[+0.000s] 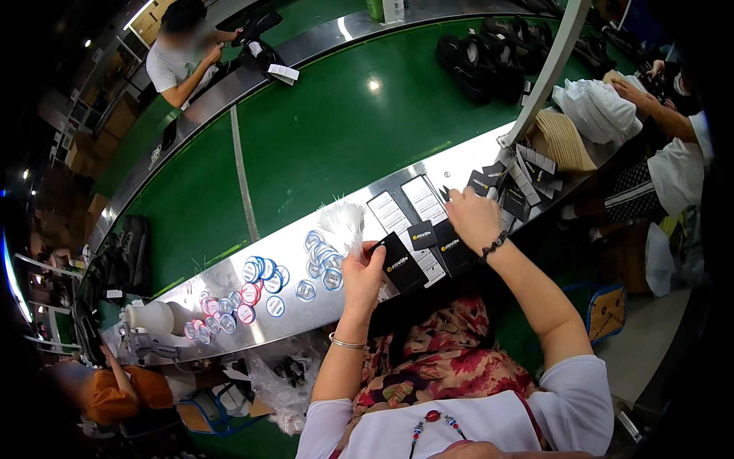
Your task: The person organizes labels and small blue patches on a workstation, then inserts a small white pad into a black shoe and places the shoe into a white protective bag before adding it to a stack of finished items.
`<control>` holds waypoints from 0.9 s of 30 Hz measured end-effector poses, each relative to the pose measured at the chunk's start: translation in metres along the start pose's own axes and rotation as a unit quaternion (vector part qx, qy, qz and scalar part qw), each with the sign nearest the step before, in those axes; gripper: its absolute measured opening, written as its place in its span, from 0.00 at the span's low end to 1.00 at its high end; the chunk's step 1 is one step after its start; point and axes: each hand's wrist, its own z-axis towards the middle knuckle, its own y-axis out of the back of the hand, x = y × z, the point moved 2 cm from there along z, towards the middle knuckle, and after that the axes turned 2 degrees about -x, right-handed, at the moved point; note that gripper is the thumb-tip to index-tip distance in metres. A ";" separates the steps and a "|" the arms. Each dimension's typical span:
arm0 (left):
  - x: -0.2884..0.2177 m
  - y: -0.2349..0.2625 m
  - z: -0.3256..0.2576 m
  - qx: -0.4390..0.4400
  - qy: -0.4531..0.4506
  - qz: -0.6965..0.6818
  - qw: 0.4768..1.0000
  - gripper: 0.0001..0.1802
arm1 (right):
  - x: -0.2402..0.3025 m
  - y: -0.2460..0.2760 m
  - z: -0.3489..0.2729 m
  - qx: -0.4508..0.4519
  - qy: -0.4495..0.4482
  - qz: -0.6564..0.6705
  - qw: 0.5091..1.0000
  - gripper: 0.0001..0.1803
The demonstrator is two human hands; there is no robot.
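Observation:
My left hand is closed round a bundle of fine white plastic strands, which fan out above the fingers. Its thumb lies against the edge of a black card tag. My right hand is pinched above the metal ledge, with a small dark pointed thing at its fingertips that I cannot make out. Below it lies another black tag. Between the hands are a small black square tag and white printed slips. More black tags are heaped right of my right hand.
Round blue-rimmed stickers and red-rimmed ones lie on the metal ledge. Beyond runs a green conveyor belt with black shoes. A metal post and beige basket stand at right. Other people work around.

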 end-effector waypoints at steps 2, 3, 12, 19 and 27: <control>0.000 -0.003 0.003 0.006 -0.013 0.013 1.000 0.06 | 0.015 -0.007 -0.008 0.027 0.068 0.112 0.991 0.16; 0.000 -0.004 0.004 0.010 -0.019 0.021 1.000 0.07 | 0.020 -0.011 -0.009 0.071 0.075 0.113 0.988 0.17; 0.003 -0.001 0.006 0.022 -0.028 -0.003 0.999 0.08 | 0.012 -0.024 0.000 0.142 -0.043 0.313 0.938 0.11; -0.009 -0.007 0.000 0.074 -0.011 -0.009 0.997 0.09 | 0.025 0.038 0.001 0.280 0.081 0.502 0.814 0.10; -0.014 -0.019 -0.011 0.118 -0.067 0.064 0.989 0.09 | 0.051 0.038 0.013 0.222 0.138 0.326 0.908 0.09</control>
